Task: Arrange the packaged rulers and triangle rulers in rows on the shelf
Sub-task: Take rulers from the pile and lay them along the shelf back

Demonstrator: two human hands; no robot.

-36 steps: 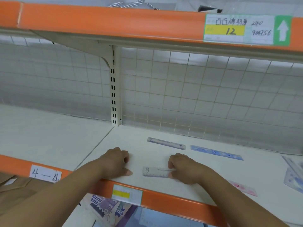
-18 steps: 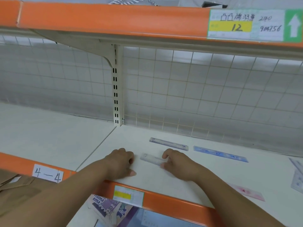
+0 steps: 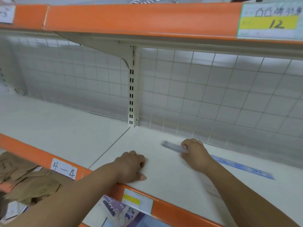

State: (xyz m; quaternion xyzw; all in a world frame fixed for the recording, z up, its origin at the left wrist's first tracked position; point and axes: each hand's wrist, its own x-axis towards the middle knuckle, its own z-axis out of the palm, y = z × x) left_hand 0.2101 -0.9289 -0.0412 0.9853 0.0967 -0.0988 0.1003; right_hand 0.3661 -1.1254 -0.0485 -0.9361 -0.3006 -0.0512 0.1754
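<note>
Closest to you, below the front rail, a purple printed packet (image 3: pixel 121 210) lies on the lower level, and crumpled brown cardboard (image 3: pixel 29 182) sits off to your left. The orange front rail (image 3: pixel 172 212) carries a handwritten "4—4" label (image 3: pixel 64 169) and a yellow-and-white price tag (image 3: pixel 137 200).

Just past that rail, your left hand (image 3: pixel 131 166) rests on the white shelf (image 3: pixel 164 185). Its fingers are curled under into a fist around nothing, and the thumb lies flat along the surface, pointing right.

Farther in and to the right, your right hand (image 3: pixel 195 153) grasps the clear ruler (image 3: pixel 175 147). Its fingers are wrapped over the ruler's right end, so the rest juts out to the left, low over the shelf. The ruler is blurred, so you cannot tell whether it touches the surface. The two hands are well apart.

On the other side of your right wrist, the blue ruler (image 3: pixel 242 167) lies flat on the shelf, running away to the right, with its near end hidden behind the wrist.

At the back, a wire grid panel (image 3: pixel 213 89) closes off the shelf, and a slotted upright (image 3: pixel 132 89) rises where two boards meet. Overhead, the upper orange rail (image 3: pixel 139 18) holds a tag marked "12" (image 3: pixel 270 22).
</note>
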